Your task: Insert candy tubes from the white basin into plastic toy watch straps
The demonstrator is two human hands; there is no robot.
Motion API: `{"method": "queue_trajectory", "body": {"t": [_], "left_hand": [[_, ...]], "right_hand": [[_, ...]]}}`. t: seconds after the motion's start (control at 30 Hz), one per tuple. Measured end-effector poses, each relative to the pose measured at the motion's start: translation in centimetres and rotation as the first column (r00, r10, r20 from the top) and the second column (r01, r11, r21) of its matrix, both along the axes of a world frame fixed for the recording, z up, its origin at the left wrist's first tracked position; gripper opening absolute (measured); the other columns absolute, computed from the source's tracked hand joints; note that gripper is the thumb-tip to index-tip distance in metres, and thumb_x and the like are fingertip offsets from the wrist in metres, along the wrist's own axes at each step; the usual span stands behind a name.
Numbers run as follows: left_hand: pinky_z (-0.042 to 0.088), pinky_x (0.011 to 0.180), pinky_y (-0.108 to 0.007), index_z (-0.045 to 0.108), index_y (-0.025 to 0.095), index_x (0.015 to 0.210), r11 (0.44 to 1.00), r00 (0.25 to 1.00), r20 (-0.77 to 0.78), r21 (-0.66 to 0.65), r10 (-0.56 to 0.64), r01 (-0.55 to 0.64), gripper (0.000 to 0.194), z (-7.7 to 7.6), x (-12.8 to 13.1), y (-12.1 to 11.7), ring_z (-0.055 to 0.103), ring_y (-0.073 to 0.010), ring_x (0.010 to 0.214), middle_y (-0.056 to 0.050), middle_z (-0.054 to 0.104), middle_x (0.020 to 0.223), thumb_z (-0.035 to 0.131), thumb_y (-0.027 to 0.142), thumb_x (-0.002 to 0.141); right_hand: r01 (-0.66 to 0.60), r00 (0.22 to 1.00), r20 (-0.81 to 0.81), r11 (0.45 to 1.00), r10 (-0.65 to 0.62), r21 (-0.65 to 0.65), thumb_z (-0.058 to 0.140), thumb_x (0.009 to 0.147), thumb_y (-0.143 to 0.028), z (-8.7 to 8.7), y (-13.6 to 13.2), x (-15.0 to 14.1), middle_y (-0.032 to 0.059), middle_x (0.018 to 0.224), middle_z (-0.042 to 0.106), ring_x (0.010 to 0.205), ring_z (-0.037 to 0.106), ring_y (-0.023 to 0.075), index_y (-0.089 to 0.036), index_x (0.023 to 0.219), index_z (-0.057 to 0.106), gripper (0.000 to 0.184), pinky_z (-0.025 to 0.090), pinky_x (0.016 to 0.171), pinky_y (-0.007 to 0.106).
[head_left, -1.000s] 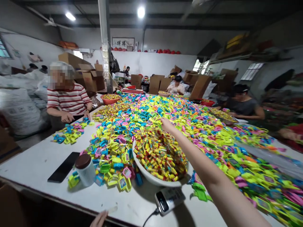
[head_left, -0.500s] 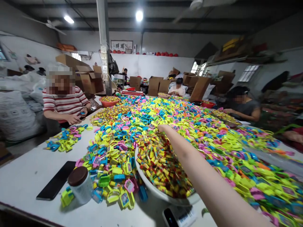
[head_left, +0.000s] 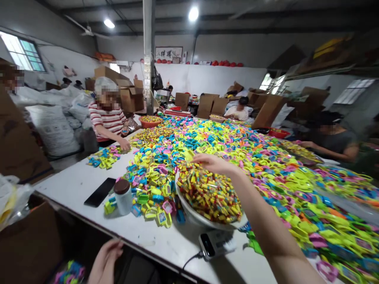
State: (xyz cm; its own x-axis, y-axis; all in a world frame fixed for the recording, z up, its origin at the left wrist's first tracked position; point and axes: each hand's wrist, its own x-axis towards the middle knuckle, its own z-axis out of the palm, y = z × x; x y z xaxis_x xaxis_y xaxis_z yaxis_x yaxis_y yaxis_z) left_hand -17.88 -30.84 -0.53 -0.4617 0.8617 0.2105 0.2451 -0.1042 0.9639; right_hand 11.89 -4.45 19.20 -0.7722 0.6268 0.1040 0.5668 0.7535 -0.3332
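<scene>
Right hand (head_left: 211,162) back—over candy bowl (head_left: 189,213)

Bright ceiling lamps (head_left: 193,14) glare overhead; wide-angle edges stretch and blur, right side smeared.

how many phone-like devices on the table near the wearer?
2. A black phone lies flat on the table, left of the brown-lidded jar. A second device, with a cable plugged in, sits by the white bowl. The toy pile could hide more.

both forearms bare, no sleeves or rings.
</scene>
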Motion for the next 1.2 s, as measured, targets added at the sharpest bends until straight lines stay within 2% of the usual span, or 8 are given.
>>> {"method": "queue_trajectory", "body": {"t": [0.07,0.13,0.2,0.3,0.5,0.73,1.0,1.2], "left_hand": [[0.047,0.053,-0.024,0.044,0.019,0.121,0.997,0.995,0.072,-0.037,-0.072,0.075,0.053,2.1,1.6,2.0,0.057,-0.0138,0.064,-0.006,0.06,0.086,0.042,0.055,0.082],[0.039,0.042,-0.02,0.035,0.019,0.128,0.886,0.854,0.312,-0.075,-0.416,0.458,0.065,3.9,3.3,3.7,0.053,-0.0115,0.055,-0.006,0.058,0.083,0.039,0.062,0.079],[0.034,0.041,-0.017,0.046,0.018,0.118,0.785,0.766,0.319,-0.097,-0.558,0.612,0.061,5.3,5.0,4.6,0.046,-0.0069,0.048,-0.003,0.056,0.076,0.05,0.06,0.074],[0.034,0.042,-0.016,0.055,0.016,0.095,0.796,0.796,0.263,-0.134,-0.545,0.59,0.037,6.4,7.1,4.4,0.04,-0.0041,0.046,0.0,0.053,0.069,0.057,0.047,0.075],[0.046,0.052,-0.02,0.044,0.018,0.097,0.812,0.702,0.507,-0.008,-0.5,0.584,0.037,7.9,8.7,3.0,0.052,-0.0066,0.054,0.003,0.052,0.074,0.064,0.037,0.072],[0.046,0.06,-0.02,0.032,0.02,0.09,0.813,0.562,0.648,0.158,-0.514,0.561,0.046,9.4,9.2,1.4,0.057,-0.0082,0.059,0.006,0.053,0.07,0.071,0.026,0.066],[0.045,0.058,-0.019,0.032,0.02,0.091,0.799,0.623,0.568,0.106,-0.537,0.592,0.044,9.1,8.6,0.6,0.056,-0.0071,0.059,0.004,0.055,0.075,0.07,0.023,0.068],[0.045,0.058,-0.019,0.032,0.02,0.091,0.782,0.616,0.551,0.117,-0.564,0.612,0.043,9.3,8.5,0.6,0.055,-0.0073,0.06,0.003,0.057,0.074,0.068,0.025,0.07]], "right_hand": [[-0.23,0.971,-0.081,0.972,0.226,-0.049,0.037,0.074,0.0,-2.0,-7.3,-2.1,0.0041,0.121,0.055,0.113,0.049,0.0126,-0.019,0.114,0.058,0.049,0.038,0.099,0.027],[-0.327,0.943,-0.108,0.939,0.316,-0.106,0.035,0.077,0.001,-4.4,-13.8,-3.8,0.0044,0.116,0.058,0.11,0.05,0.0126,-0.02,0.113,0.059,0.048,0.039,0.097,0.027],[-0.315,0.939,-0.187,0.939,0.288,-0.136,0.035,0.078,0.0,-6.6,-18.6,-4.8,0.0054,0.114,0.058,0.109,0.05,0.0142,-0.021,0.113,0.059,0.047,0.039,0.096,0.029],[-0.171,0.913,-0.4,0.964,0.077,-0.205,0.036,0.083,-0.005,-8.8,-22.2,-4.6,0.007,0.12,0.053,0.114,0.046,0.0142,-0.023,0.117,0.055,0.043,0.038,0.098,0.029],[0.061,0.71,-0.637,0.928,-0.299,-0.368,0.04,0.088,-0.022,-9.5,-24.2,-3.2,0.007,0.106,0.052,0.101,0.051,0.0141,-0.024,0.129,0.043,0.04,0.042,0.091,0.028],[-0.184,0.321,-0.737,0.725,-0.594,-0.664,0.057,0.08,-0.032,-9.4,-25.1,-5.7,-0.003,0.076,0.058,0.055,0.056,0.0093,-0.024,0.098,0.037,0.029,0.049,0.054,0.025],[-0.199,0.037,-0.565,0.548,-0.824,-0.812,0.078,0.054,-0.033,-9.9,-24.5,-7.7,-0.0048,0.052,0.051,0.043,0.04,0.0033,-0.016,0.069,0.058,0.031,0.03,0.04,0.015],[-0.405,0.031,-0.562,0.503,-0.827,-0.763,0.08,0.052,-0.033,-10.1,-24.2,-8.5,-0.0043,0.053,0.051,0.048,0.042,0.0044,-0.016,0.069,0.064,0.028,0.036,0.047,0.018]]}}
